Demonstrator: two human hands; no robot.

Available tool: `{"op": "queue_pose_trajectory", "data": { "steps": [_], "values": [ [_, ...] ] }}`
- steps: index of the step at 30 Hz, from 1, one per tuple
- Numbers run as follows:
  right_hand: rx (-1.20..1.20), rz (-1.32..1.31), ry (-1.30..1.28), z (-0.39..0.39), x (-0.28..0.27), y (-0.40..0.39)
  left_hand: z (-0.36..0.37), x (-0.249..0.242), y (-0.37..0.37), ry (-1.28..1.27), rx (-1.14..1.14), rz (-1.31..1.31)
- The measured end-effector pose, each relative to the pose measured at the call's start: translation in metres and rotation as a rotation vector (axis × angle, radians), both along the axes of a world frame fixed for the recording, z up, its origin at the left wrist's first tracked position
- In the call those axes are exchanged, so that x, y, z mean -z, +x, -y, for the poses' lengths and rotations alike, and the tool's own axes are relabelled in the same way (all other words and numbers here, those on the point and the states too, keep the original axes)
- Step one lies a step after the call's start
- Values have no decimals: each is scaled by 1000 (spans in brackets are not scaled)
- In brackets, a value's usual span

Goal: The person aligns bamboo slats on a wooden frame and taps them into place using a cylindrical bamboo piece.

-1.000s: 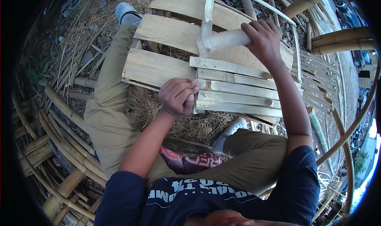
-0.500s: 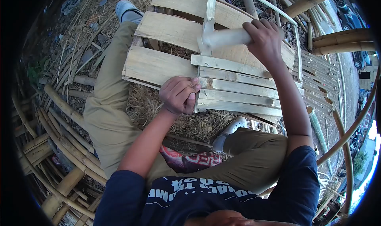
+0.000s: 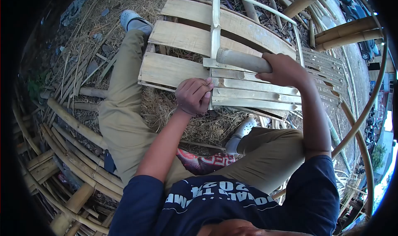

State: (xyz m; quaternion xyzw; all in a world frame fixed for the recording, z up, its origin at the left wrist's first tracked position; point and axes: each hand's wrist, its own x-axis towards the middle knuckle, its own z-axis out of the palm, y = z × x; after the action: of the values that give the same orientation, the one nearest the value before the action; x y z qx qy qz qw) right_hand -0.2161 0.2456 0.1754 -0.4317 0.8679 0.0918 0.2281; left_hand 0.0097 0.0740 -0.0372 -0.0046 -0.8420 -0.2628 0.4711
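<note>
A thick bamboo piece [image 3: 240, 60] like a short club is gripped at its right end by my right hand [image 3: 286, 70]. Its free end lies over the upper end of the split bamboo strips [image 3: 257, 94], which sit side by side on a slatted wooden crate [image 3: 174, 68]. My left hand [image 3: 194, 96] is closed in a pinch at the strips' left ends; what it holds there is too small to make out. A thin upright strip [image 3: 215, 26] crosses the crate slats just above the club's free end.
Bamboo poles [image 3: 78, 124] are stacked at the left, and thick poles [image 3: 348, 37] stand out at the upper right. A slatted bamboo panel [image 3: 323, 72] lies right of the crate. Dry shavings [image 3: 166, 111] cover the ground. A red printed bag [image 3: 203, 161] lies between my legs.
The club has swung from a blurred position to lie sharp and lower against the strips, with my right hand lower too. The whole view has shifted slightly.
</note>
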Motion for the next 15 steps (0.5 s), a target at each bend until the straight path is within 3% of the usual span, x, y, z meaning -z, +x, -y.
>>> {"op": "queue_pose_trajectory", "data": {
  "steps": [8,11,14,15],
  "values": [
    [347,111,-94,-32,13,88,-9,-26,10,181,48,119],
    [381,88,-150,-44,23,94,-18,-33,6,302,-4,330],
    [390,107,-198,-54,34,97,-39,-32,-13,337,-223,248],
    [375,89,-208,-57,37,98,-41,-25,-16,324,-241,344]
  ]
}}
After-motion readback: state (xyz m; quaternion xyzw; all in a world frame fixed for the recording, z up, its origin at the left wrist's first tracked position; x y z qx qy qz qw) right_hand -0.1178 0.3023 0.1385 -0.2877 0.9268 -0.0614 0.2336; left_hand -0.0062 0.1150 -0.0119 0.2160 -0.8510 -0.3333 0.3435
